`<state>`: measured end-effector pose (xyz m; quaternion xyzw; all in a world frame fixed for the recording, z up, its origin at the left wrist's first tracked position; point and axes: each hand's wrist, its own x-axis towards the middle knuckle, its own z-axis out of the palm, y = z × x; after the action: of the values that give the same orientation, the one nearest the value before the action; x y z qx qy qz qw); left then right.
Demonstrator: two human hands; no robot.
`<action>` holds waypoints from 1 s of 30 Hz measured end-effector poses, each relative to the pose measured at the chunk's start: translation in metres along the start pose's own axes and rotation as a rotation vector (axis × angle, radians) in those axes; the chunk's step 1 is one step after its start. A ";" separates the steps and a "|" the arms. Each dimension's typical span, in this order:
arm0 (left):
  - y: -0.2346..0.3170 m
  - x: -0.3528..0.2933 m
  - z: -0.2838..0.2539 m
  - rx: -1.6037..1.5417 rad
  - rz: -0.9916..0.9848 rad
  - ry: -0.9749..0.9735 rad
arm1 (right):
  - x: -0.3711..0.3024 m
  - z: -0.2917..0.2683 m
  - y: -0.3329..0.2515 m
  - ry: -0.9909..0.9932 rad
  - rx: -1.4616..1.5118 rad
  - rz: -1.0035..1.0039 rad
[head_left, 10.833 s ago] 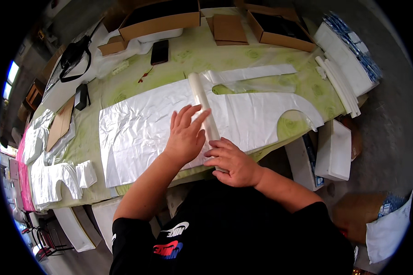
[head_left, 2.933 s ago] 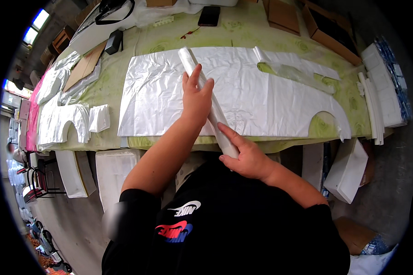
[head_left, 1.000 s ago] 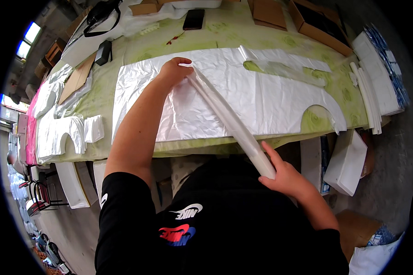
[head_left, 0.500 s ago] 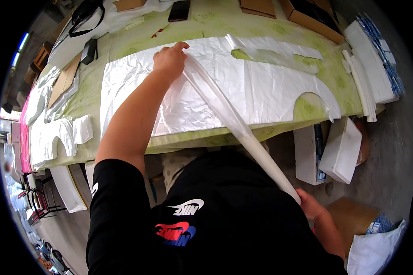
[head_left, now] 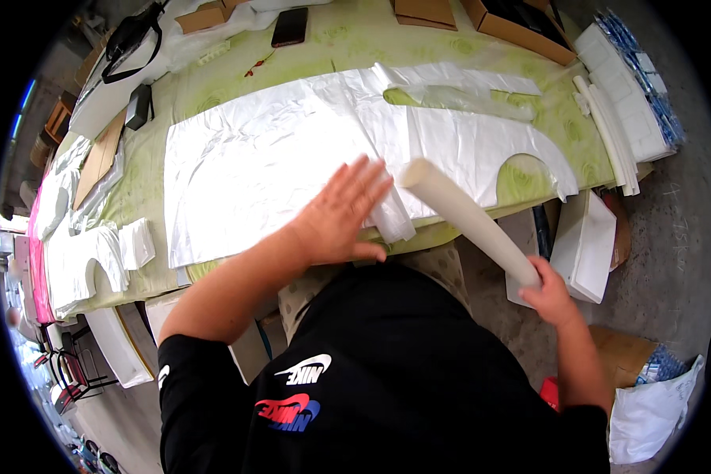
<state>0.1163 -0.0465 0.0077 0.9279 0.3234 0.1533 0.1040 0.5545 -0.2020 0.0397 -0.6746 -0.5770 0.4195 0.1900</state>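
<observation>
My right hand is closed round the lower end of an off-white tube, out in front of the table's near edge. The tube slants up and leftward, its other end over the plastic. My left hand is open, fingers stretched, just left of that end and slightly blurred. Beside its fingertips a folded strip of thin plastic hangs toward the table edge. Beneath lies a large white plastic sheet with curved cut-outs at its right side, spread flat and wrinkled.
A green patterned cover lies over the table. Along the back are a dark phone, a black bag and open cardboard boxes. More white tubes lie at right; folded white plastic pieces sit at left.
My left hand has come back from the far part of the sheet toward me and opened. My right hand has risen with the tube, which is now apart from the long plastic strip.
</observation>
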 end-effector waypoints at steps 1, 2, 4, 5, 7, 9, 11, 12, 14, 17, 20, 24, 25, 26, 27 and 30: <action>0.006 -0.005 -0.002 -0.002 -0.010 -0.107 | 0.020 0.000 -0.018 0.001 -0.107 -0.101; 0.010 -0.008 -0.004 -0.003 -0.019 -0.213 | 0.038 0.000 -0.038 0.005 -0.214 -0.201; 0.015 -0.018 -0.003 0.025 -0.018 -0.273 | 0.073 0.004 -0.068 -0.043 -0.339 -0.377; 0.015 -0.026 0.006 0.051 -0.007 -0.226 | 0.090 0.006 -0.078 -0.073 -0.390 -0.416; 0.021 -0.023 0.000 0.043 0.012 -0.190 | 0.118 0.011 -0.091 -0.117 -0.493 -0.479; 0.018 -0.020 0.006 0.174 0.074 -0.129 | 0.144 0.024 -0.098 -0.039 -0.585 -0.538; 0.018 -0.021 0.010 0.130 0.062 -0.115 | 0.165 0.031 -0.105 0.041 -0.653 -0.533; 0.018 -0.021 0.010 0.130 0.057 -0.134 | 0.173 0.033 -0.109 0.080 -0.677 -0.497; 0.017 -0.020 0.008 0.131 0.051 -0.170 | 0.183 0.031 -0.111 0.172 -0.718 -0.393; 0.018 -0.019 0.006 0.117 0.070 -0.173 | 0.188 0.017 -0.099 0.312 -0.739 -0.276; 0.019 -0.019 0.003 0.126 0.074 -0.166 | 0.179 0.017 -0.086 0.345 -0.661 -0.415; 0.023 -0.020 0.003 0.087 0.049 -0.146 | 0.156 0.044 -0.102 0.223 -0.579 -0.618; 0.024 -0.020 0.006 0.068 0.041 -0.122 | 0.156 0.048 -0.104 0.188 -0.610 -0.596; 0.024 -0.021 0.008 0.049 0.035 -0.098 | 0.156 0.050 -0.105 0.154 -0.642 -0.574; 0.024 -0.018 0.009 0.049 0.039 -0.087 | 0.167 0.049 -0.097 0.211 -0.694 -0.576; 0.028 -0.013 0.013 0.040 0.027 -0.069 | 0.195 0.030 -0.087 0.358 -0.739 -0.376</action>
<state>0.1271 -0.0776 0.0008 0.9389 0.3100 0.1159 0.0943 0.4733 -0.0031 0.0195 -0.6426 -0.7585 0.0203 0.1062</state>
